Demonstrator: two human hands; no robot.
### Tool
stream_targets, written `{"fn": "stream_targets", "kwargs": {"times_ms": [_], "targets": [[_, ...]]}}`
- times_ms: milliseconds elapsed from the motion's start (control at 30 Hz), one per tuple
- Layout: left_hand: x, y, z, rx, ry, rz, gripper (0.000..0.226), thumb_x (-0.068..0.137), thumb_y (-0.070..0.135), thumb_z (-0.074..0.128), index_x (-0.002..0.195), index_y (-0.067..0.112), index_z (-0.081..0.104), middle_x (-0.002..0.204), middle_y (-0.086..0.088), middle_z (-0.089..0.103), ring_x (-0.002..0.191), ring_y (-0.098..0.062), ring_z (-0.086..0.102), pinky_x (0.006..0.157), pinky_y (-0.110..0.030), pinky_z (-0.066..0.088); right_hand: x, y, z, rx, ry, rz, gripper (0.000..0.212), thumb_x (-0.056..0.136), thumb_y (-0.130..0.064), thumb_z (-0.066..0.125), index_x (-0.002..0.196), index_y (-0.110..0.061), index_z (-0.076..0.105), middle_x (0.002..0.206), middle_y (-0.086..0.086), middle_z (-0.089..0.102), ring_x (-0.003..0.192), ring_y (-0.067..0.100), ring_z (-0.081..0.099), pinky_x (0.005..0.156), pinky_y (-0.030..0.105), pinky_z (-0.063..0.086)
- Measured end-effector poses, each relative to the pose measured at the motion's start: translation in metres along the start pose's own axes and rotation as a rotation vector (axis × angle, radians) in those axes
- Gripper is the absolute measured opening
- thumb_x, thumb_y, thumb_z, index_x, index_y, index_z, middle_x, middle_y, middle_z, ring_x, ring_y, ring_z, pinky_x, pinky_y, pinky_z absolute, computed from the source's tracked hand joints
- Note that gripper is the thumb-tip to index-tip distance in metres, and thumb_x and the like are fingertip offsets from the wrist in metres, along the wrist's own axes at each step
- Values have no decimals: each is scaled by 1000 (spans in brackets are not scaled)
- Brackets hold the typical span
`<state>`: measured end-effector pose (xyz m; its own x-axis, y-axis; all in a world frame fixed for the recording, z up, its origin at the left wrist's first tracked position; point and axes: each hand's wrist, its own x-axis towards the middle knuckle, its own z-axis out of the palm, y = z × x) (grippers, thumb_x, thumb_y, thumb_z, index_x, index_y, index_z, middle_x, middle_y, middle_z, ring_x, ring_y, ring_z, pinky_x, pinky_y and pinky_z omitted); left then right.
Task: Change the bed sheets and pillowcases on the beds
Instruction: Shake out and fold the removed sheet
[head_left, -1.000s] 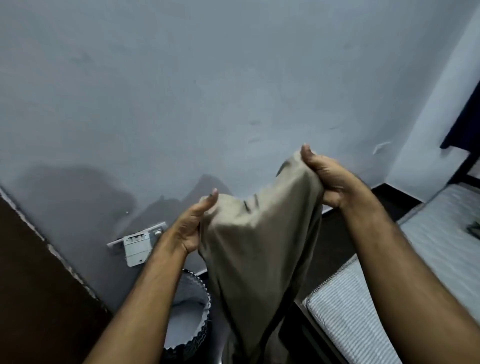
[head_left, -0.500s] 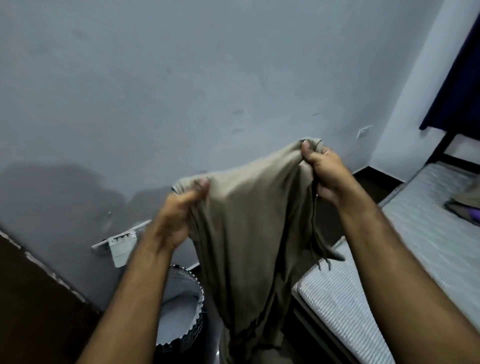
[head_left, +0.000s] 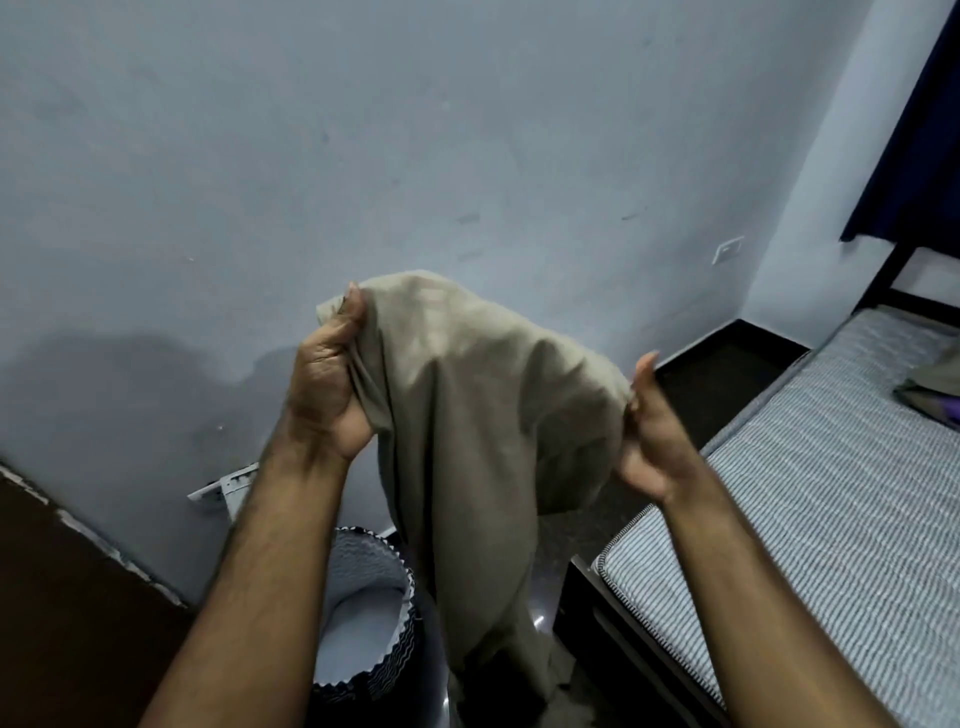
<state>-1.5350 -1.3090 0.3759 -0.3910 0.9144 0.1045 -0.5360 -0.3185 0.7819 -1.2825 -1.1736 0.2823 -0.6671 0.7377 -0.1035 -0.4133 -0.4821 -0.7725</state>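
A beige cloth (head_left: 483, 431), a sheet or pillowcase, hangs in front of me against the wall, its lower end trailing toward the floor. My left hand (head_left: 327, 384) grips its upper left corner, fingers curled round a bunch of fabric. My right hand (head_left: 649, 426) holds the right edge, thumb up, the fingers hidden behind the cloth. At the right stands the bed with a bare striped mattress (head_left: 810, 509) on a dark frame.
A round laundry basket (head_left: 369, 629) with a zigzag rim stands on the floor under my left forearm. A dark wooden door (head_left: 62, 613) is at the lower left. Folded cloth (head_left: 935, 395) lies on the mattress at the far right. A dark curtain (head_left: 919, 156) hangs above.
My hands have spread further apart along the cloth's top edge. The left hand rose while the right dropped lower, and the view turned right, showing more of the bed.
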Motion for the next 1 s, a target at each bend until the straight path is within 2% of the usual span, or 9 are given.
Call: {"fn": "stream_targets", "kwargs": {"times_ms": [67, 200, 333, 467, 600, 700, 833, 933, 1000], "targets": [[1, -6, 5, -21, -14, 1, 45, 97, 35, 52, 123, 1, 67, 119, -16, 71, 119, -29, 65, 105, -43, 51, -8, 31, 4, -188, -72, 59, 84, 81, -63, 61, 143, -8, 50, 138, 18, 60, 129, 31, 57, 102, 45, 51], [-1, -9, 6, 12, -41, 22, 39, 102, 35, 49, 113, 5, 72, 111, -14, 74, 111, -27, 69, 96, -41, 55, -6, 46, 18, -313, 79, -74, 35, 99, -25, 58, 128, -6, 64, 124, 19, 68, 119, 34, 64, 101, 46, 51], [-2, -11, -19, 386, 62, 155, 30, 95, 33, 66, 114, 10, 69, 101, -4, 77, 90, -15, 72, 77, -30, 59, 1, 3, 29, -287, 245, -299, 23, 104, -18, 50, 113, -8, 69, 101, 9, 76, 91, 17, 72, 83, 33, 59], [-33, -66, -42, 536, 66, -151, 90, 48, 57, 95, 118, 7, 68, 110, -4, 76, 101, -21, 71, 81, -31, 60, 3, -21, 46, -168, 267, -381, 21, 104, -24, 50, 112, -11, 65, 106, 10, 75, 102, 22, 70, 93, 39, 57], [-48, -104, -26, 459, 61, -117, 22, 87, 1, 71, 109, 5, 74, 109, -14, 75, 96, -19, 72, 79, -29, 58, 4, -15, 35, -377, 400, -351, 27, 104, -35, 52, 104, -12, 67, 102, 13, 74, 96, 25, 71, 100, 56, 51], [-32, -77, -16, 259, 95, -47, 21, 93, 1, 59, 109, -2, 73, 99, -14, 77, 86, -19, 73, 76, -28, 59, -8, -7, 28, -386, 280, -262, 45, 97, -53, 54, 112, -12, 67, 109, 7, 75, 103, 25, 72, 95, 48, 56], [-27, -54, -12, 149, 25, -134, 34, 97, 23, 58, 118, -2, 67, 101, -16, 75, 89, -23, 73, 75, -32, 60, -29, 2, 18, -662, -138, -15, 50, 89, -41, 70, 128, -12, 59, 113, -3, 74, 105, 13, 70, 79, 29, 57], [-37, -56, -18, 206, -82, -122, 36, 98, 22, 57, 126, 0, 64, 116, -24, 69, 102, -29, 69, 88, -38, 57, -36, 10, 4, -916, -306, 231, 39, 74, -20, 88, 106, -10, 68, 96, -3, 76, 93, 8, 70, 74, 22, 56], [-47, -65, -33, 353, -151, -180, 39, 90, 14, 67, 129, 9, 63, 122, -18, 69, 108, -25, 68, 90, -36, 57, -33, 15, -2, -1218, -147, 228, 22, 78, -22, 87, 76, -15, 66, 68, -12, 67, 71, 3, 62, 59, 20, 48]]}}
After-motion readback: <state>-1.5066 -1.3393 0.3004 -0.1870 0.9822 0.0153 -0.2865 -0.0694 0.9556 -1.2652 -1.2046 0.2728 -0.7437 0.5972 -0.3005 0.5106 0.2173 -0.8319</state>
